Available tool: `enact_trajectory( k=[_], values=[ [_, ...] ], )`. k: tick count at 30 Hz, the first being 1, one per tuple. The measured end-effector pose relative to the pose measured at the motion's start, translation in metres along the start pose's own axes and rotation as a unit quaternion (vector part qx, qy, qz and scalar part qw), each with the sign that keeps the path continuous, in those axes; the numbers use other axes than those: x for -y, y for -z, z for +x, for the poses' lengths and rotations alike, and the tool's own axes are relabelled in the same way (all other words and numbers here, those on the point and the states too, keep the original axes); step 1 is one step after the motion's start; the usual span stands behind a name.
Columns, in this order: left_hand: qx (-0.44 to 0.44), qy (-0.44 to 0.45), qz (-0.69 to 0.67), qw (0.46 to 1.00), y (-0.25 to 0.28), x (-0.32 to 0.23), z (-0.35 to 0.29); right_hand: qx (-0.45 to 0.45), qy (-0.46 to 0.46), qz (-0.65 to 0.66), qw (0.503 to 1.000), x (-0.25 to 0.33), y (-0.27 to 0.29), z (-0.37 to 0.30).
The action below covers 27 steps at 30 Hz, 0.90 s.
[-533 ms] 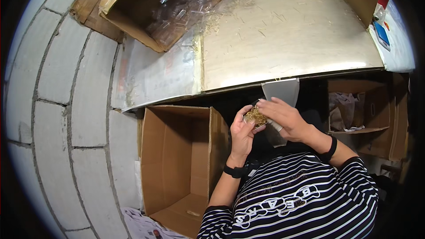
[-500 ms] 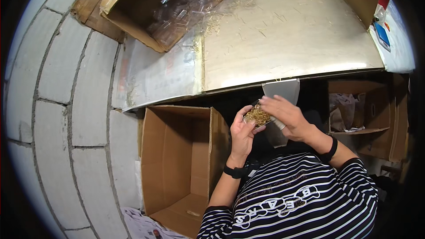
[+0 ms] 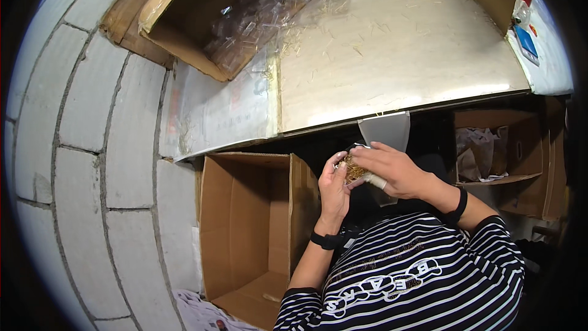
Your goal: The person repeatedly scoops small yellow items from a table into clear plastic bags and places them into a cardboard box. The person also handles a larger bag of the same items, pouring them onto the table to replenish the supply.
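My left hand (image 3: 334, 189) is closed around a small clear-sided box, its fingers and thumb at the box's edges. Thin gold-coloured wire pieces (image 3: 353, 171) fill the box in a tangled heap. My right hand (image 3: 392, 168) lies over the top of this heap with its fingers stretched out and close together, touching or just above it. Something pale is wrapped on a digit of that hand. Most of the box is hidden by my hands. Beyond them a grey chute-like panel (image 3: 386, 129) hangs at the table edge.
Loose gold pieces lie scattered on the table (image 3: 398, 55). A cardboard box (image 3: 184, 30) of clear plastic boxes (image 3: 257, 24) stands at the far left. Below the edge are an open carton (image 3: 245, 220) on the left and another carton (image 3: 499, 147) on the right.
My right hand has come down closer over the gold pieces and covers more of them. My left hand keeps its hold on the box. The whole view has shifted slightly.
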<state>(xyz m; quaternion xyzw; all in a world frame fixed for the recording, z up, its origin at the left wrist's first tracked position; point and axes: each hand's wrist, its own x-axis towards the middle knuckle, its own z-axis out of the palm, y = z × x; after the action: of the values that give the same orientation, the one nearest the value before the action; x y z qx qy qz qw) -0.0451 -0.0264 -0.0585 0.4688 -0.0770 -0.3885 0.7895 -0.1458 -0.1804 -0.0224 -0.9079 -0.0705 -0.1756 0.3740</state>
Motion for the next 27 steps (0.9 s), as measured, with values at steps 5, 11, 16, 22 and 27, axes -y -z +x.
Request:
enact_trajectory(
  k=[5,11,16,22,27],
  values=[
    [0.011,-0.011,-0.005,1.000,-0.002,-0.008,-0.001,-0.177,-0.080,0.113,0.974,-0.006,0.017,-0.001],
    [0.021,-0.004,-0.009,1.000,-0.007,-0.006,-0.001,-0.102,-0.285,0.358,0.883,-0.019,0.002,-0.005],
    [0.007,0.001,0.017,1.000,-0.010,-0.005,0.000,-0.046,-0.279,0.367,0.886,-0.013,-0.002,0.000],
    [-0.014,-0.004,0.030,0.999,-0.014,-0.002,0.001,-0.074,-0.281,0.283,0.914,-0.014,-0.010,0.000],
    [-0.008,0.005,0.023,1.000,-0.015,-0.001,0.001,-0.095,-0.264,0.237,0.930,-0.015,-0.011,0.003]
  ],
)
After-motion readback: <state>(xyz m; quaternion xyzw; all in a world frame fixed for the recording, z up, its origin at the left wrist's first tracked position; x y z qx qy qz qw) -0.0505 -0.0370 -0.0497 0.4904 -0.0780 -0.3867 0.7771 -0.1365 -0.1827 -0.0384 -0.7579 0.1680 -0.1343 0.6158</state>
